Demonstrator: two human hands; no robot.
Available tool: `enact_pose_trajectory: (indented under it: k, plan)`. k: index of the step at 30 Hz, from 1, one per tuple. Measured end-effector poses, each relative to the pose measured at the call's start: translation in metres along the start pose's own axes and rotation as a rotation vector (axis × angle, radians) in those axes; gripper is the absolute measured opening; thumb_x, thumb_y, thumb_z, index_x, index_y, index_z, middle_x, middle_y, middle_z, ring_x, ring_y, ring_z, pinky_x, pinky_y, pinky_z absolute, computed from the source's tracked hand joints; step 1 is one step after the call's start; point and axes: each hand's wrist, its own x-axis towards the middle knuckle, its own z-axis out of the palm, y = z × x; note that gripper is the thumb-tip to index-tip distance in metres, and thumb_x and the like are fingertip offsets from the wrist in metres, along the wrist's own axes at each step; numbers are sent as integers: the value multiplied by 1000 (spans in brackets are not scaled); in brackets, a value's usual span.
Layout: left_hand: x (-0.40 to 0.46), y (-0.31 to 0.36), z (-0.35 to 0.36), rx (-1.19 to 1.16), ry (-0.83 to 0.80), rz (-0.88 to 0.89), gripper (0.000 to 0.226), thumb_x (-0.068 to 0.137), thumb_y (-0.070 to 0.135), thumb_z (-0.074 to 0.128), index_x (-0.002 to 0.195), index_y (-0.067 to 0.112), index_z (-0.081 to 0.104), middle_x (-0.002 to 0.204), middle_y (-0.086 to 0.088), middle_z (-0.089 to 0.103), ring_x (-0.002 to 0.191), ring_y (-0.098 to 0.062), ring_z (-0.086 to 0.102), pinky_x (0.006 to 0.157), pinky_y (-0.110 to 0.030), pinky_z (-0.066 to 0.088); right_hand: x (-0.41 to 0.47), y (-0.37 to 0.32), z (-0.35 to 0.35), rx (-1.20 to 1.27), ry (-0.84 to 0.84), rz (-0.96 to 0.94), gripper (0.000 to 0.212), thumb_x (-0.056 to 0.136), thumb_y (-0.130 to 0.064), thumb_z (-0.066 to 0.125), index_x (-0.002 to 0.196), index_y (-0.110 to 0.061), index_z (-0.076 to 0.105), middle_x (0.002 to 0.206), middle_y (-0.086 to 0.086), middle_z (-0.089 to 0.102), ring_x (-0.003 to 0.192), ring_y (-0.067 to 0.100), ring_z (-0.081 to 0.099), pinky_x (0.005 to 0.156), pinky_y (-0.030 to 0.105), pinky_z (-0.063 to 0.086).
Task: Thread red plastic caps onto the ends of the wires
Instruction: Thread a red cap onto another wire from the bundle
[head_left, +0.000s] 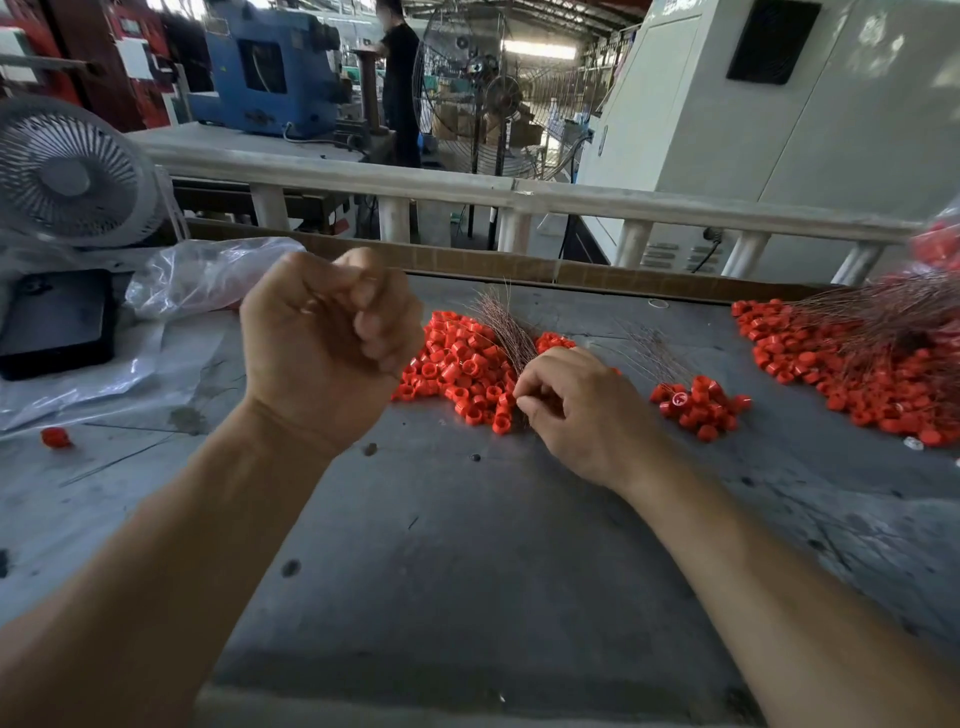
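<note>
Touching fingers (524, 392) (right): red cap (508, 399)

Two hands are in view: the left hand (327, 343) raised at about 10 o'clock of the counter (467, 571), the right hand (582, 410) low near the centre. Red caps lie in three heaps, each too crowded to count cap by cap: a middle heap (457, 369) at 12 o'clock, a small heap (701, 405) at 1 o'clock, a large heap (857, 379) at 2 o'clock. One stray cap (55, 437) sits alone at 9 o'clock. There are three bundles of thin wires, strands beyond counting: one (506, 325) on the middle heap, a sparse one (654, 353) by the small heap, one (893, 306) over the large heap. Two fans: a white one (72, 171) at 10 o'clock, a standing one (498, 98) at 12. One clear bag (208, 275).
</note>
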Motion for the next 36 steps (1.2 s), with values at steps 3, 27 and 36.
enact_pose_trajectory:
  k: [3, 27, 36]
  plan:
    - [2, 1, -11, -19, 73, -30, 13, 70, 23, 39, 59, 17, 40, 54, 2, 27, 50, -14, 21, 47, -27, 20, -1, 0, -1, 77, 70, 27, 22, 92, -3, 59, 95, -20, 71, 100, -12, 65, 96, 4, 54, 84, 21, 43]
    - [1, -47, -12, 1108, 31, 71, 4, 92, 17, 74, 88, 16, 74, 78, -3, 70, 67, -19, 60, 65, -40, 53, -3, -34, -6, 784, 28, 279, 12, 96, -8, 70, 87, -16, 72, 71, 3, 74, 58, 20, 70, 58, 31, 58]
    - [3, -46, -17, 1358, -97, 148, 7, 90, 18, 76, 87, 24, 75, 77, 13, 70, 74, -6, 65, 65, -23, 52, -6, -35, -11, 532, 32, 276, 11, 92, -21, 75, 82, -24, 71, 69, -16, 72, 58, -6, 63, 53, 6, 42]
